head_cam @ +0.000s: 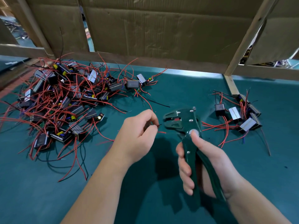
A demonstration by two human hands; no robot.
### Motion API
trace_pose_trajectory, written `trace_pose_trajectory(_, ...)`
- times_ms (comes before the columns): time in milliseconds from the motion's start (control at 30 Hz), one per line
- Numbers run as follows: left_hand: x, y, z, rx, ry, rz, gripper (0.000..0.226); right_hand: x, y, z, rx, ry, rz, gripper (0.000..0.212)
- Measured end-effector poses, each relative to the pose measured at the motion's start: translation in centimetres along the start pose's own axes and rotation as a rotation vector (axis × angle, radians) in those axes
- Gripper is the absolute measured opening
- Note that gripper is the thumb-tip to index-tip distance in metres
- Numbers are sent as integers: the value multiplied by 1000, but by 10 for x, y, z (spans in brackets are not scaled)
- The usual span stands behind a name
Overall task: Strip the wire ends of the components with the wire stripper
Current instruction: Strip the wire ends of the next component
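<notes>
head view: the right hand (202,160) is gripping the wire stripper (182,121) by its handles. its head is pointing at the left hand (139,135), which is pinching a wire end (159,125) just beside it. on the desk (178,88), a component pile (64,97) is lying left of the left hand, and a smaller group (242,115) right of the right hand.
</notes>
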State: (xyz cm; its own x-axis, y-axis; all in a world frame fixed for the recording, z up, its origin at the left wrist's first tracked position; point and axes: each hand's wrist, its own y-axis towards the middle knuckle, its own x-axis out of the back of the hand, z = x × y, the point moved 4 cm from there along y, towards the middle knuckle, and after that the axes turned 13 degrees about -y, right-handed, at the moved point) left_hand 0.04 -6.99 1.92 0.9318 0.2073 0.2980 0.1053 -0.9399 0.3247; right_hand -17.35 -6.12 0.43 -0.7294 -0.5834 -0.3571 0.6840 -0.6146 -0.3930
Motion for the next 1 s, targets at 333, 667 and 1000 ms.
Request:
trace_pose_trajectory(333, 19, 2, 6, 19, -7, -116, 14, 56, -15, 26, 147, 122, -267, 35)
trace_pose_trajectory(667, 5, 2, 10, 78, -49, -5, 19, 43, -7, 18, 245, 38, -136, 66)
trace_pose_trajectory(1000, -29, -5, 8, 244, -220, 146, 21, 11, 3, 8, 318, -26, 93, 70)
